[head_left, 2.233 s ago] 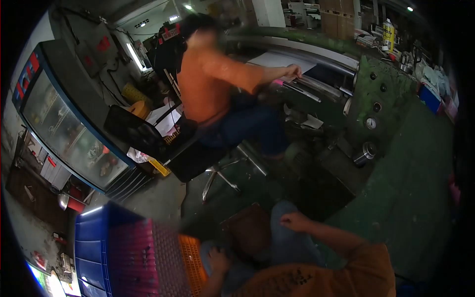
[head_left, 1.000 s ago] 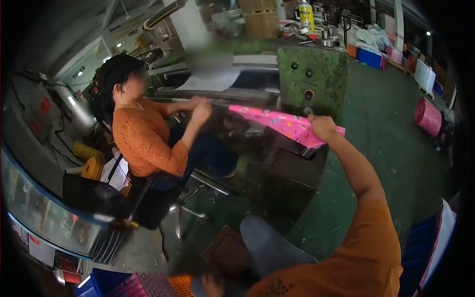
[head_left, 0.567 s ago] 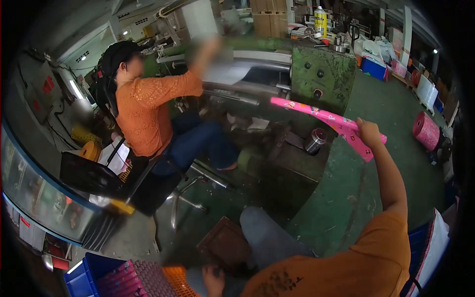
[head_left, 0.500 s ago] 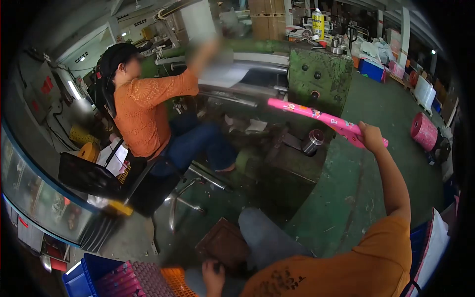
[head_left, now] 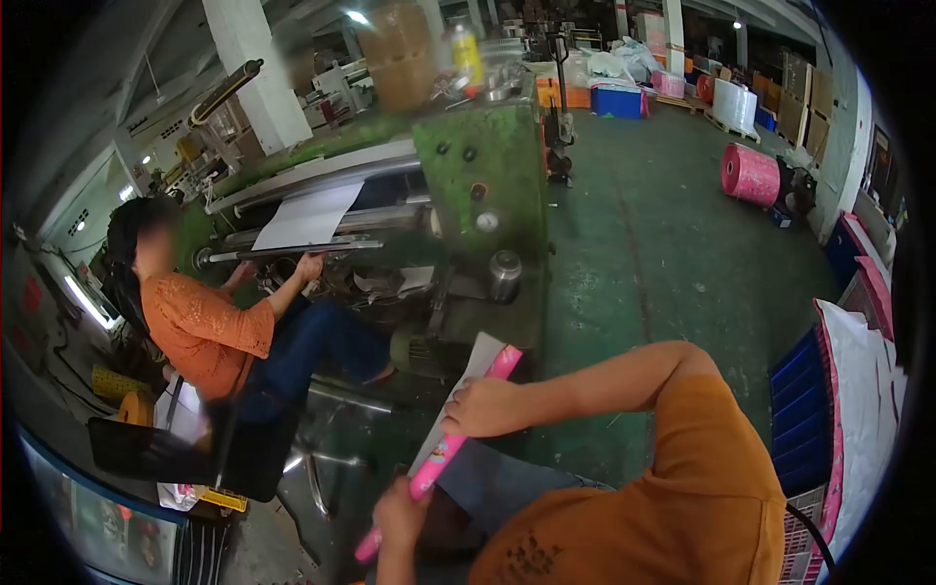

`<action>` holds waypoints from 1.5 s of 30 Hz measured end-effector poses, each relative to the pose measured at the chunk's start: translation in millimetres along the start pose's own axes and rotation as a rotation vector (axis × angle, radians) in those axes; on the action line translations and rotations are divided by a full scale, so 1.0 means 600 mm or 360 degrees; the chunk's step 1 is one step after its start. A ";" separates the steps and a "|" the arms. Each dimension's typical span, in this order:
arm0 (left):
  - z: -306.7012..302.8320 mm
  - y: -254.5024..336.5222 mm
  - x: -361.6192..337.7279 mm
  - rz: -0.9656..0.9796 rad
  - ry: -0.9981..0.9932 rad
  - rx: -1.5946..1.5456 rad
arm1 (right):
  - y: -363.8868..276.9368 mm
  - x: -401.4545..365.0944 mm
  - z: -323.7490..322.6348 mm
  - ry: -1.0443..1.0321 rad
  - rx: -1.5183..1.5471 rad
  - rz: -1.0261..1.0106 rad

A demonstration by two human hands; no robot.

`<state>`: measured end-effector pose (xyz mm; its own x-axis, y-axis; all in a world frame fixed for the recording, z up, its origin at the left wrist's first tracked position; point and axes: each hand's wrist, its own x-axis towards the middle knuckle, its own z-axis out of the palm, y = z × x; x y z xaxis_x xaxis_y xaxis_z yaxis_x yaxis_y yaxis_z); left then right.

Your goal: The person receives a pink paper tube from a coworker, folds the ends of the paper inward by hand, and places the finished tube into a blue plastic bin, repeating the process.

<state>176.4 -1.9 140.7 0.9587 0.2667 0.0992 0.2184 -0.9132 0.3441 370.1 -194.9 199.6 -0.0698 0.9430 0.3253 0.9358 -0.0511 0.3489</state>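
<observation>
A pink patterned roll of sheet (head_left: 447,450) lies slanting in front of my body, its pale inner side showing along one edge. My right hand (head_left: 487,405) is closed round its upper part. Lower down, my left hand (head_left: 398,512) wraps round the same roll, and the pink end sticks out below it. My leg in grey trousers is under the roll.
Ahead stands a green roller machine (head_left: 487,185) with a white sheet (head_left: 310,214) on its rollers. A seated co-worker in an orange top (head_left: 210,317) reaches to its front bar. Blue crates (head_left: 801,409) stand on my right; a pink film roll (head_left: 753,171) lies beyond.
My right hand has brought the roll in from the right towards my body. My left hand has come up from my lap onto it. The co-worker's hands are lower, and my view has turned right.
</observation>
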 end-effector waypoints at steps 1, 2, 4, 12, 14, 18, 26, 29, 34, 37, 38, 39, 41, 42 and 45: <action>0.001 -0.015 -0.007 0.0000 -0.0002 0.0007 | -0.014 0.005 0.014 -0.0065 0.0137 0.0015; 0.001 -0.030 -0.014 0.0042 -0.0189 -0.0145 | -0.024 0.010 0.028 -0.0136 0.0278 0.0029; 0.006 -0.032 -0.025 0.0081 -0.0382 -0.0299 | -0.032 0.029 0.051 -0.0653 0.0730 -0.0051; 0.021 -0.052 -0.020 -0.0140 -0.0338 -0.0317 | -0.066 0.063 0.147 -0.0243 0.0667 -0.0025; 0.034 -0.040 -0.018 -0.0049 -0.0039 -0.0010 | -0.073 0.076 0.139 -0.0385 0.0639 0.0050; 0.040 -0.028 -0.018 0.0009 0.0124 0.0284 | -0.056 0.078 0.073 -0.0856 0.0884 -0.0069; 0.063 -0.043 -0.014 -0.0098 0.0416 0.0069 | -0.060 0.117 0.069 -0.0862 0.0738 -0.0019; 0.096 -0.068 -0.014 -0.0240 0.0037 -0.0752 | -0.058 0.135 0.075 -0.0002 0.0164 -0.0336; 0.111 -0.087 -0.023 -0.0211 0.0532 -0.0397 | -0.077 0.156 0.088 -0.0329 0.0233 -0.0245; 0.130 -0.122 -0.021 -0.0185 0.0270 -0.0876 | -0.069 0.182 0.066 -0.0386 0.0130 -0.0258; 0.133 -0.122 -0.021 -0.0193 0.0286 -0.0879 | -0.067 0.191 0.051 -0.0400 0.0042 -0.0233; 0.126 -0.110 -0.019 -0.0188 0.0419 -0.0961 | -0.076 0.195 0.043 -0.0397 0.0041 -0.0247; 0.116 -0.088 -0.015 -0.0198 0.0556 -0.1038 | -0.112 0.202 0.025 -0.0243 -0.0274 -0.0531; 0.114 -0.075 -0.010 -0.0340 0.0570 -0.1100 | -0.125 0.210 -0.003 -0.0307 -0.0287 -0.0653; 0.141 -0.075 -0.003 -0.0410 0.0727 -0.0964 | -0.178 0.220 -0.007 -0.0169 -0.0796 -0.0946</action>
<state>180.0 12.7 46.2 0.6937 0.6657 0.2751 0.1600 -0.5148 0.8423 259.7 -66.5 208.9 -0.4530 0.8838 -0.1171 0.4833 0.3538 0.8008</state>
